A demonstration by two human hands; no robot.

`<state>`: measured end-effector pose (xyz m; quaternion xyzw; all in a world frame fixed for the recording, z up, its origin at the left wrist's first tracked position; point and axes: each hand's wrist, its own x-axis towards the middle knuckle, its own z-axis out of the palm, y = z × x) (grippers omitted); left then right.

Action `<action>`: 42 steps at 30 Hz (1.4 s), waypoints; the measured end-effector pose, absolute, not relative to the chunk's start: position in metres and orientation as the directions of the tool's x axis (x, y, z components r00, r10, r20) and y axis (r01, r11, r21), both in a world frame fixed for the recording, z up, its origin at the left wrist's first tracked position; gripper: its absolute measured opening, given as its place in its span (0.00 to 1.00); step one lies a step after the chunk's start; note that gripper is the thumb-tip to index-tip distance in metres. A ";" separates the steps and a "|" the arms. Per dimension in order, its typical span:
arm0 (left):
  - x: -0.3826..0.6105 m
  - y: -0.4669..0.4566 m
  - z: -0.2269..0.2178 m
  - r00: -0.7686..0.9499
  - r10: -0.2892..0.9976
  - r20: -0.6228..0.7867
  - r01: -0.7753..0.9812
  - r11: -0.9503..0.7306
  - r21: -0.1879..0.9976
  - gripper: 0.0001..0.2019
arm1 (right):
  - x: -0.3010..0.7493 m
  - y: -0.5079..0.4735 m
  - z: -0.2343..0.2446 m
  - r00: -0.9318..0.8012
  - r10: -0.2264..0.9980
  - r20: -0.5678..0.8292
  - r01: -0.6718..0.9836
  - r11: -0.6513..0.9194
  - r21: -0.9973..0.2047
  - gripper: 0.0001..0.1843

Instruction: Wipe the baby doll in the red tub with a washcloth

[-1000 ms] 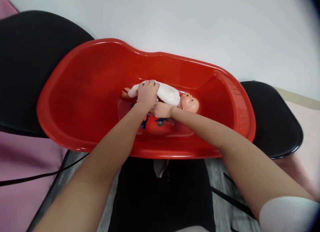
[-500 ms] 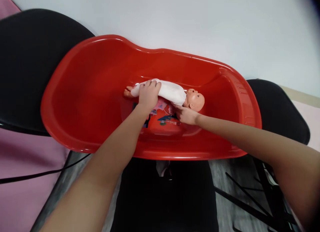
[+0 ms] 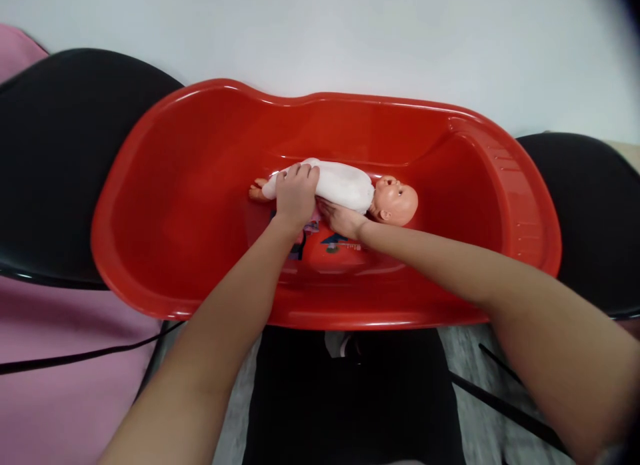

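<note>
A baby doll (image 3: 345, 186) with a white cloth body lies face up in a red plastic baby bath (image 3: 165, 205). Its bare head (image 3: 397, 202) points right and its bare feet (image 3: 257, 189) point left. My left hand (image 3: 297, 195) is closed over the doll's hip and upper legs, fingers curled across the white cloth. Stretched out along the near side of the torso, my right hand (image 3: 344, 221) touches the doll, its fingertips partly hidden close to my left hand. A colourful printed picture (image 3: 336, 243) shows on the bath's floor under the hands.
The bath rests between a black chair (image 3: 65, 165) on the left and another black chair (image 3: 595, 205) on the right. Behind it is a pale wall (image 3: 375, 38). A black cable (image 3: 95, 353) crosses pink fabric (image 3: 75, 398) at lower left. Black-clothed legs (image 3: 355, 405) are below.
My right hand has slid left from beside the doll's neck to its mid torso, nearer my left hand. My left hand stays on the hip. The camera view has shifted slightly.
</note>
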<state>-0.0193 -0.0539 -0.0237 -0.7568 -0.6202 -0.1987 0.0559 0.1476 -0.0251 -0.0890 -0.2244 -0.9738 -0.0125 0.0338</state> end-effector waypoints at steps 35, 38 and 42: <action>-0.008 -0.062 -0.023 0.126 0.946 0.299 0.935 -0.214 0.282 0.21 | 0.198 -0.061 -0.059 -0.975 -0.197 -0.105 -0.222 0.833 0.506 0.19; -0.008 -0.062 -0.025 0.126 0.946 0.300 0.940 -0.210 0.270 0.20 | 0.146 -0.036 -0.091 -0.994 -0.016 -0.106 -0.074 0.820 0.568 0.22; -0.007 -0.061 -0.026 0.123 0.943 0.309 0.941 -0.210 0.265 0.19 | 0.126 -0.022 -0.104 -0.965 0.211 -0.157 0.098 0.843 0.529 0.31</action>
